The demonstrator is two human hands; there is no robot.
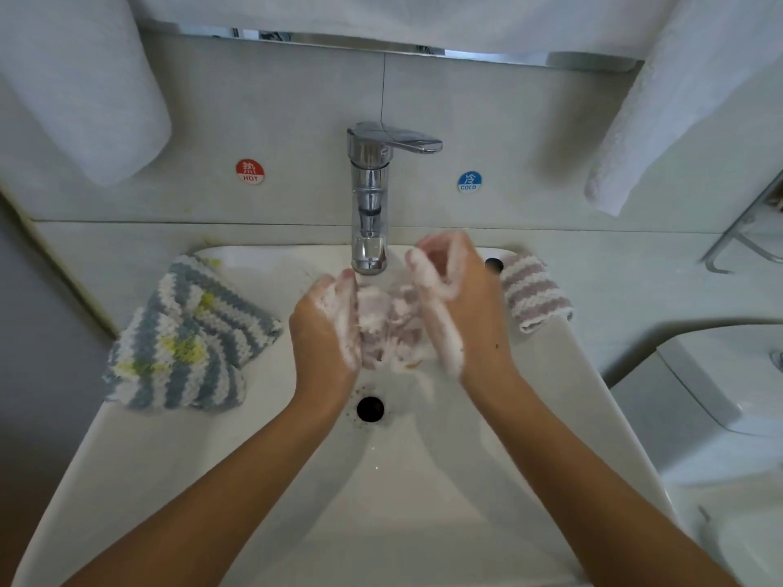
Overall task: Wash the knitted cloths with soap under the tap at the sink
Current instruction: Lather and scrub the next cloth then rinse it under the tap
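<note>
The white sink [487, 480] fills the lower picture, its drain [370, 409] just below the tap's [369, 197] spout. Two white towels hang well above the tap, one [80, 86] to its left and one [678, 103] to its right. A blue-grey, white and yellow striped cloth [186, 336] lies on the sink's rim left of the tap; a mauve and white striped cloth [531, 296] lies on the rim to the tap's right. Directly under the spout, the left hand [326, 332] and right hand [462, 307], both coated in white suds, hold a lathered mauve cloth [392, 324] between them, fingers curled onto it; the blur hides the exact grip. On the wall, a red HOT sticker [250, 171] sits left of the tap and a blue COLD sticker [469, 182] right.
</note>
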